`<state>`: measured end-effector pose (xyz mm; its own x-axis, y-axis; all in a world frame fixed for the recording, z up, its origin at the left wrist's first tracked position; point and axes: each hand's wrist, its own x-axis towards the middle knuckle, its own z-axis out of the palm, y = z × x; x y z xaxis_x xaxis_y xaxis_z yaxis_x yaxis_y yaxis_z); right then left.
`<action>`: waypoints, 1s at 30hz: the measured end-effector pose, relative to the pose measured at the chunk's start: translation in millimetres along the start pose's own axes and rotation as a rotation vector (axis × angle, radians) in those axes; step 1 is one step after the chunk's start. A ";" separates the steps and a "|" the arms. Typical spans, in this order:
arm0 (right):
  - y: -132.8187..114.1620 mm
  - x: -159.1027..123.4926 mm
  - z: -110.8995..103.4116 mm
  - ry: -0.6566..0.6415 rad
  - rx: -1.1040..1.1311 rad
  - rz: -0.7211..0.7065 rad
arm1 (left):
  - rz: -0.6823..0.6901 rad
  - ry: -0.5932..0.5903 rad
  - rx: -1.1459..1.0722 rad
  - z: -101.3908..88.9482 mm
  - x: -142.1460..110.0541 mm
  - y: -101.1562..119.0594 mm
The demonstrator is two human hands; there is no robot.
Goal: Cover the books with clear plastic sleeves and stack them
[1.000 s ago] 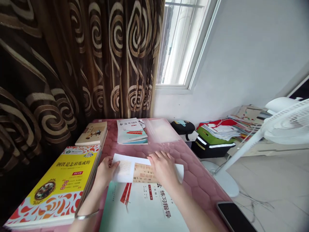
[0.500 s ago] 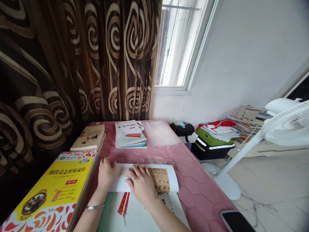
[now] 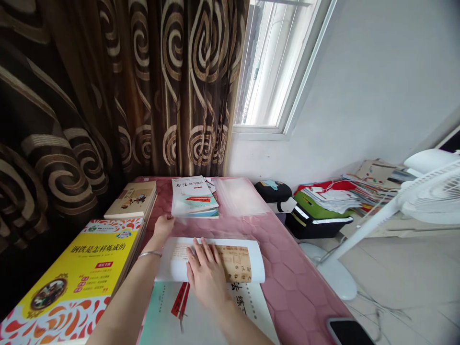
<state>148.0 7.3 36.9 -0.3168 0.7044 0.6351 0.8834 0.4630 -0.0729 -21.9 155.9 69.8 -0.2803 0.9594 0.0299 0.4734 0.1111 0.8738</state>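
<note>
My left hand [image 3: 164, 227], with a silver bangle at the wrist, is closed in a pinch beyond the book's far left corner. A hazy edge of clear plastic film [image 3: 183, 220] shows at its fingertips, blurred. Flat on a folded-over cover flap and page of the exercise book [image 3: 204, 314] lies my right hand [image 3: 206, 270], fingers stretched out. The turned page [image 3: 251, 261] bears print and a brown calligraphy picture. Below it the book's pale green and white cover shows a red motif and black characters, partly hidden by my right forearm.
A yellow book [image 3: 97, 258] tops a pile at left, with a tan book [image 3: 131, 199] behind. More exercise books [image 3: 194, 191] and clear plastic sheets [image 3: 242, 196] lie at the table's back. A phone [image 3: 348, 331] sits front right. A white fan [image 3: 381, 225] stands beside the table.
My left hand has moved forward from the page's left edge to beyond the book, fingers now pinched on film. My right hand stays flat on the page, shifted slightly left.
</note>
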 end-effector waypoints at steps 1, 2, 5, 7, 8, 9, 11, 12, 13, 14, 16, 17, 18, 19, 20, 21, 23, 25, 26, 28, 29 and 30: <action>-1.0 0.0 -1.3 0.002 0.012 -0.004 | -0.016 -0.009 -0.027 -2.5 -3.0 0.8; -2.1 -0.2 -2.4 -0.004 0.023 -0.009 | -0.034 -0.016 -0.067 -5.4 -6.7 1.1; -5.5 -1.7 -3.6 -0.033 0.037 -0.014 | -0.066 -0.014 -0.195 -15.8 -22.8 -2.6; -7.3 -2.8 -3.4 -0.056 0.035 0.000 | -0.078 0.010 -0.264 -21.3 -36.5 -9.8; -8.0 -3.2 -3.3 -0.071 0.032 0.011 | -0.087 0.025 -0.289 -22.9 -43.6 -14.8; -8.5 -3.6 -3.2 -0.089 0.027 0.021 | -0.098 0.039 -0.310 -23.7 -50.7 -20.5; -9.1 -4.2 -3.4 -0.128 0.015 0.042 | -0.125 0.065 -0.339 -22.9 -63.7 -32.6; -9.3 -4.4 -3.6 -0.144 0.011 0.048 | -0.139 0.074 -0.349 -21.9 -69.4 -38.3; -9.6 -4.6 -3.9 -0.157 0.009 0.051 | -0.152 0.080 -0.359 -20.8 -74.3 -43.2; -9.9 -4.8 -4.1 -0.165 0.011 0.050 | -0.162 0.081 -0.369 -19.9 -78.3 -47.1; -10.8 -5.0 -4.6 -0.175 0.015 0.046 | -0.173 0.069 -0.386 -19.2 -83.5 -51.2; -11.4 -4.9 -4.7 -0.179 0.016 0.042 | -0.169 0.057 -0.397 -19.4 -85.0 -51.4; -12.0 -4.8 -4.8 -0.182 0.017 0.038 | -0.158 0.043 -0.412 -19.8 -85.8 -50.6; -12.6 -4.7 -4.7 -0.183 0.019 0.034 | -0.144 0.028 -0.437 -20.3 -86.3 -49.3; -13.2 -4.6 -4.7 -0.182 0.022 0.029 | -0.132 0.005 -0.474 -20.7 -86.7 -47.6; -13.9 -4.6 -4.6 -0.179 0.026 0.026 | -0.125 -0.025 -0.521 -21.0 -87.1 -46.0; -15.0 -4.6 -4.6 -0.172 0.032 0.016 | -0.124 -0.090 -0.618 -21.2 -88.3 -43.6; -15.6 -4.6 -5.0 -0.169 0.032 0.002 | -0.118 -0.130 -0.674 -21.1 -90.0 -43.0; -15.7 -4.5 -5.3 -0.170 0.030 -0.006 | -0.106 -0.138 -0.682 -21.2 -90.9 -43.1; -15.5 -4.2 -5.9 -0.166 0.024 -0.016 | -0.079 -0.156 -0.681 -21.7 -92.6 -43.5; -15.2 -3.9 -6.1 -0.163 0.021 -0.019 | -0.069 -0.178 -0.678 -22.2 -93.3 -43.5; -14.9 -3.7 -6.2 -0.160 0.018 -0.023 | -0.062 -0.203 -0.675 -22.8 -93.9 -43.3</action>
<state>138.2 -5.6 40.3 -0.3894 0.7695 0.5062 0.8693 0.4887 -0.0742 -35.1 55.1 40.2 -0.0973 0.9932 -0.0633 -0.1784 0.0452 0.9829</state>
